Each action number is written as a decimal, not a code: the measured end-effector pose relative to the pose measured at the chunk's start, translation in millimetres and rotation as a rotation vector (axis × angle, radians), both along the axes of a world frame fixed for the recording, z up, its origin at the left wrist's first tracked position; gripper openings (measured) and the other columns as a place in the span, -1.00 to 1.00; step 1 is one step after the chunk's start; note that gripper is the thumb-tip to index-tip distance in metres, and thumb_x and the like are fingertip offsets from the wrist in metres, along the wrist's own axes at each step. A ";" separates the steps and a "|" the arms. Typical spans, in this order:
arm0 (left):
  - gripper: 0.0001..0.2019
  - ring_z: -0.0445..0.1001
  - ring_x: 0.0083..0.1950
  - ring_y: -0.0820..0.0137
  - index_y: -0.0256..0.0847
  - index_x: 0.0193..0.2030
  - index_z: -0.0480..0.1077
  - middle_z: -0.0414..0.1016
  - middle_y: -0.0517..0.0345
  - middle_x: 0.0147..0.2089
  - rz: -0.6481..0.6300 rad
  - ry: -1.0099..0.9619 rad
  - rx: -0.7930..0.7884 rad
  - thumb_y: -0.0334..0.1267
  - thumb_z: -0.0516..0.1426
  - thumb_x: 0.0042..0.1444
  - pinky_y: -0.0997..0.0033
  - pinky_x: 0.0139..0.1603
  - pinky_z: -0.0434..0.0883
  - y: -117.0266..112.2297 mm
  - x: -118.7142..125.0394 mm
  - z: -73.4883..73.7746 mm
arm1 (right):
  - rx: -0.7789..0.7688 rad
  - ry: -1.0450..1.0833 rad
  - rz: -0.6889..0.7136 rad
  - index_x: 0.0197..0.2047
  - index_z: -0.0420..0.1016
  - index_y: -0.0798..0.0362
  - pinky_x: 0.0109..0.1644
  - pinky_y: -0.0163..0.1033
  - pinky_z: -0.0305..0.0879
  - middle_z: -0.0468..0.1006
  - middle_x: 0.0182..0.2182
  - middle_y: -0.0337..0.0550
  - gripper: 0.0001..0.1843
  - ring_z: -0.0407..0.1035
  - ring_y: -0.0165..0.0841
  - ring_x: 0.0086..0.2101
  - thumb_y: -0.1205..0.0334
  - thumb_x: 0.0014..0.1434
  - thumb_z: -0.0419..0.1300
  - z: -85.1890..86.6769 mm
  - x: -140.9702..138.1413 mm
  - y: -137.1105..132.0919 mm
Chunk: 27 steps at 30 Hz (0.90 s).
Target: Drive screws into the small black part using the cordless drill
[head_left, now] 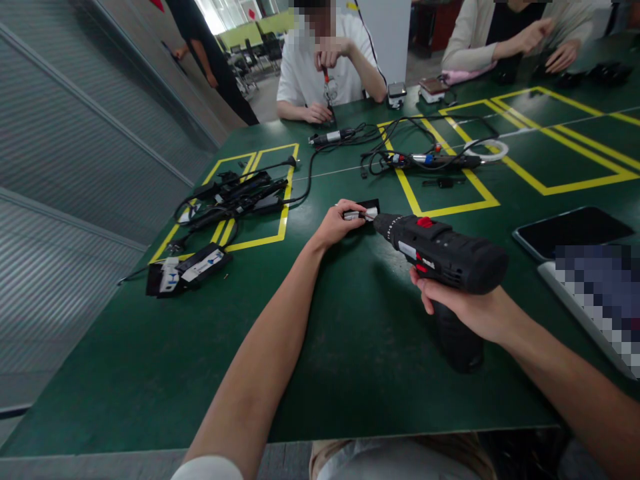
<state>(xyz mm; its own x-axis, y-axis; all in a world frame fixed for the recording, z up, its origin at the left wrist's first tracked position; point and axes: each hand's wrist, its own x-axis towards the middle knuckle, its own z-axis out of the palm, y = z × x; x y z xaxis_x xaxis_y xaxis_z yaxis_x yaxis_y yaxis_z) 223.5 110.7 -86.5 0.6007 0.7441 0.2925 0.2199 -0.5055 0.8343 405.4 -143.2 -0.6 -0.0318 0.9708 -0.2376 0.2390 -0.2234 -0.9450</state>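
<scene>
In my right hand (450,300) is a black cordless drill (445,250) with red switches, its grip wrapped by my fingers. The drill's chuck points left and away, toward a small black part with a white label (369,208) lying on the green table. My left hand (343,223) closes its fingers on that part from the left side. The drill's bit meets the part close to my left fingertips; whether it touches a screw is too small to tell.
Black cabled devices (240,197) and labelled black pieces (187,270) lie left on the green table (320,373). A corded screwdriver (435,161) lies beyond. A phone (575,230) rests at right. Across the table, one person's hands (320,113) hold a red-handled tool; another person sits at right.
</scene>
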 end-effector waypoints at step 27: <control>-0.78 0.39 -0.02 0.34 -0.17 -0.17 0.53 0.42 0.10 -0.09 -0.019 -0.017 -0.002 -0.19 0.24 0.03 0.26 0.08 0.30 0.6 -1.8 -1.3 | -0.015 0.120 0.043 -0.11 0.46 0.00 -0.21 -0.19 0.39 0.55 -0.32 -0.23 -0.76 0.43 -0.39 -0.44 0.09 0.17 0.23 1.4 8.8 -2.1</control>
<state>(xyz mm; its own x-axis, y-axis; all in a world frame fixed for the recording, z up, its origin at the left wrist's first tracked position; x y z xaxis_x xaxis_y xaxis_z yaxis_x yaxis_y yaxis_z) 221.7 111.3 -87.8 0.6102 0.7330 0.3007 0.1962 -0.5075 0.8390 414.2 -145.3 0.7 -0.1022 0.9644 -0.2438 0.1336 -0.2295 -0.9641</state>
